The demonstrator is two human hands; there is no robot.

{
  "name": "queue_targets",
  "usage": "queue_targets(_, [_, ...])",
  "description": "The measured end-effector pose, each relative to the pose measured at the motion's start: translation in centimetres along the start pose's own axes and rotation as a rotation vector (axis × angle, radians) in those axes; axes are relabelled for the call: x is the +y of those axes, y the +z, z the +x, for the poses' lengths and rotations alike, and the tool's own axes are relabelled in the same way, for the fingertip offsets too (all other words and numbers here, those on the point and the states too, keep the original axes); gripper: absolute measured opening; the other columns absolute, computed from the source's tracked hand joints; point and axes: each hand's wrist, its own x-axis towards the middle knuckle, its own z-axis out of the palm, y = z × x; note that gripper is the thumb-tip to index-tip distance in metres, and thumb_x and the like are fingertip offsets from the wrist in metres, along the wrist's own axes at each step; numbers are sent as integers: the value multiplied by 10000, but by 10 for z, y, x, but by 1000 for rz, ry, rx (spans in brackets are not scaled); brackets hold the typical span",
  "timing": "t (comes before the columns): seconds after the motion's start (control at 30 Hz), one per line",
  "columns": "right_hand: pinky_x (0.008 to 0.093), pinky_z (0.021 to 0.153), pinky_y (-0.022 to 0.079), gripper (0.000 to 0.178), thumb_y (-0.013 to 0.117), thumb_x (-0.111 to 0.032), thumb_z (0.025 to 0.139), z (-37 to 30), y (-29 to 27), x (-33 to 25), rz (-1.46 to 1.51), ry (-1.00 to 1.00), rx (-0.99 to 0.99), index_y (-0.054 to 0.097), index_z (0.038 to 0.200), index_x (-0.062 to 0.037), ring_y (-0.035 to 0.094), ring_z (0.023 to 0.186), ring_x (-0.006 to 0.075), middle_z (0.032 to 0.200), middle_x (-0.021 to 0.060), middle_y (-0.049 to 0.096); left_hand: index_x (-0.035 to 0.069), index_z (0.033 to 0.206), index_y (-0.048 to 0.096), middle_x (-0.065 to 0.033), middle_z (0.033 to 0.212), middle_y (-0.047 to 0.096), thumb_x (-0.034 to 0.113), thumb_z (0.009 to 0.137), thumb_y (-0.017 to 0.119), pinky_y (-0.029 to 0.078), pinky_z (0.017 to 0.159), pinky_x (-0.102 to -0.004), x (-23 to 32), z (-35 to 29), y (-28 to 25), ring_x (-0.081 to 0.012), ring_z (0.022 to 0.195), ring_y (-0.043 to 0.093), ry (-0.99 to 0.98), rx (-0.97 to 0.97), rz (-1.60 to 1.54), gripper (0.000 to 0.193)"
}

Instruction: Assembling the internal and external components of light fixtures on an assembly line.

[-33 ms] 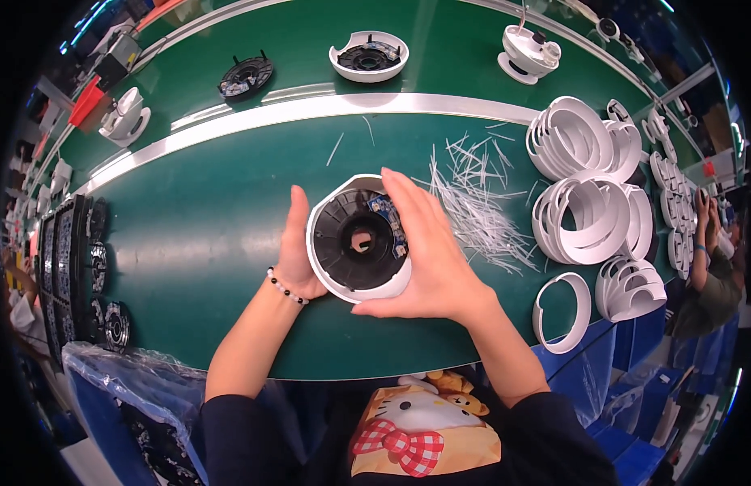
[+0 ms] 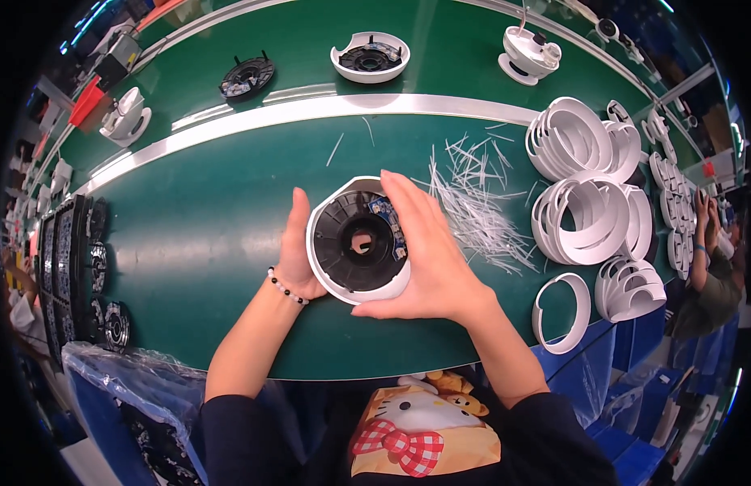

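Between my hands, over the green table, is a round white plastic housing (image 2: 318,273) with a black disc (image 2: 335,243) set inside it. A small blue circuit board (image 2: 384,212) sits at the disc's upper right, and a round hole opens in its middle. My left hand (image 2: 298,255) grips the housing from the left, thumb up, its fingers mostly hidden underneath. My right hand (image 2: 428,259) wraps the right side, with the fingers over the upper rim and the thumb along the lower edge.
White strips (image 2: 481,206) lie piled right of my hands. Stacked white rings (image 2: 582,219) stand farther right, near a single ring (image 2: 540,324). Black discs (image 2: 116,326) sit by racks at the left. A white housing (image 2: 371,75) and a black disc assembly (image 2: 247,78) rest on the far ledge.
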Motion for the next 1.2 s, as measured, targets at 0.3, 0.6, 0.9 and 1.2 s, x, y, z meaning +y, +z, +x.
queue_targets(0.3, [449,957,251,1184,800,-370,433,-6,26,-8,-29,161,259,104,1302,32,286,1158,382,1289,236,229,-23,1137,435,-168,1069,525,339,741,477,453,842,-365,-12,3,21,-253,956,539,213,197,106,538])
queue_targets(0.6, [547,961,150,913,706,-279,635,-35,12,-32,-145,34,375,153,1286,42,144,1206,499,1323,309,149,12,1107,481,-141,1060,549,322,829,369,406,888,-380,46,39,24,-259,975,529,360,494,154,431])
queue_targets(0.9, [483,891,350,414,513,-218,741,-185,-87,-41,-655,34,691,418,1106,-47,389,1092,404,1213,245,363,-42,1227,251,-219,1263,308,261,891,286,316,946,-521,230,61,-59,-351,1167,341,859,794,276,454])
queue_targets(1.2, [389,892,319,411,589,-2,661,-177,-112,-15,-783,598,472,503,1062,21,423,1057,336,1202,183,431,-33,1176,381,-252,1247,329,213,836,429,314,927,-495,315,48,-136,-391,1137,352,847,1472,1140,422])
